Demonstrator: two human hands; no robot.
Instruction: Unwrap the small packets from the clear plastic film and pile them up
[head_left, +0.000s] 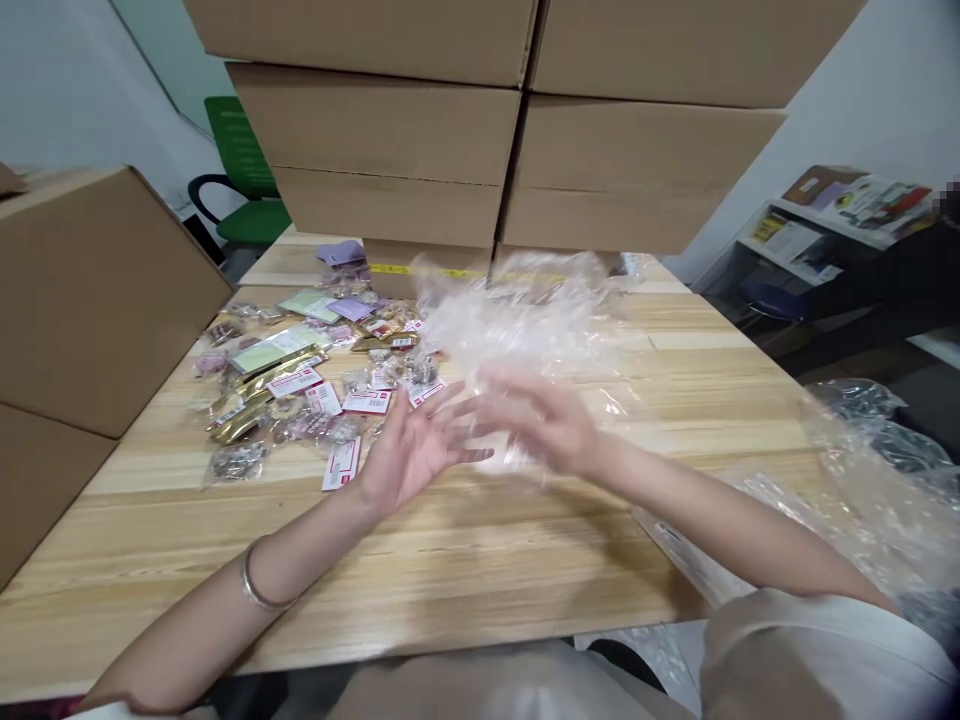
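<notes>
Just beyond the right hand (544,420), clear plastic (517,315).

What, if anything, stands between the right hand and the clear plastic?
Nothing visible does: the clear plastic is just beyond the right hand, and the small packets are off to the left. Blur leaves contact unclear.

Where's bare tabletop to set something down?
Bare wood on the table: front strip between the left forearm and right forearm; front left, between the carton and left forearm; right side, between the crumpled clear plastic and the right edge. Crowded: back left, with small packets; back centre, that plastic; front right corner, loose film.
</notes>
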